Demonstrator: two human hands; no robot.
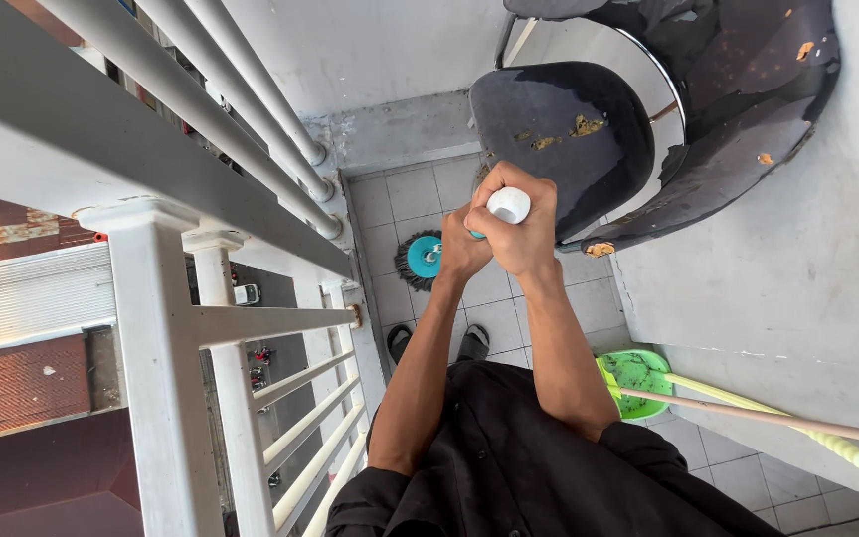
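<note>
- Right hand (521,231), centre of the frame, wrapped tight round the top of a mop handle (508,205), its white rounded end cap showing between thumb and knuckles
- Left hand (461,249) clasped just below and to the left of it, closed on the same handle, touching the right hand, a sliver of teal grip visible between the two fists
- Both fists stacked, right uppermost and nearer the camera, left lower along the shaft; neither freer than the other
- Handle's long axis running almost straight away from the camera, down towards the floor, so seen nearly end-on and mostly hidden by the hands
- Mop head (422,259) directly below, just left of the left hand in the frame: round, dark strands ringing a teal disc, lying on the grey tiled floor (405,194)
- Two sandalled feet (436,343) lower centre, just beneath the mop head in the picture, black sleeves and shirt below that
- Worn black chair (559,129) at upper centre and right, torn covering with yellow foam showing, near the mop head
- Green dustpan (636,378) with a long pale handle at lower right, against the white wall, well apart from the hands
- White railing (166,328) filling the left side, street and rooftops far beneath it
</note>
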